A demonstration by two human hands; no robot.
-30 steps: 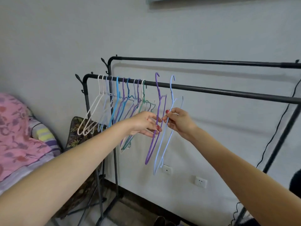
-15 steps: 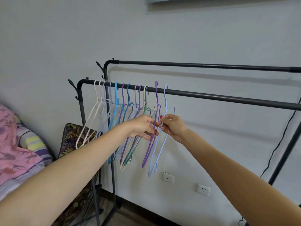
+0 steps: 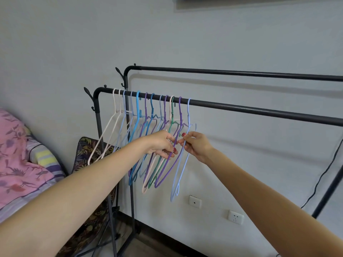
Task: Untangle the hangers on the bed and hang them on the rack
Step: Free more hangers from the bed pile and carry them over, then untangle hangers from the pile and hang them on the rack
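The black metal garment rack (image 3: 241, 108) carried a bunched row of thin coloured plastic-coated hangers (image 3: 148, 115) at the left end of its front rail. They looked light, springy and slick, so best taken by the sloping arm just under the neck. The last two, a purple hanger (image 3: 168, 173) and a pale blue hanger (image 3: 179, 175), were already hooked over the rail. The left hand (image 3: 160, 144) seemed to have its fingers curled round the purple one's arm, though overlap blurred this; the right hand (image 3: 194, 145) pinched the blue one's arm.

Pastel hangers (image 3: 163, 127), black rack (image 3: 241, 108), pink floral bedding (image 3: 16, 164)
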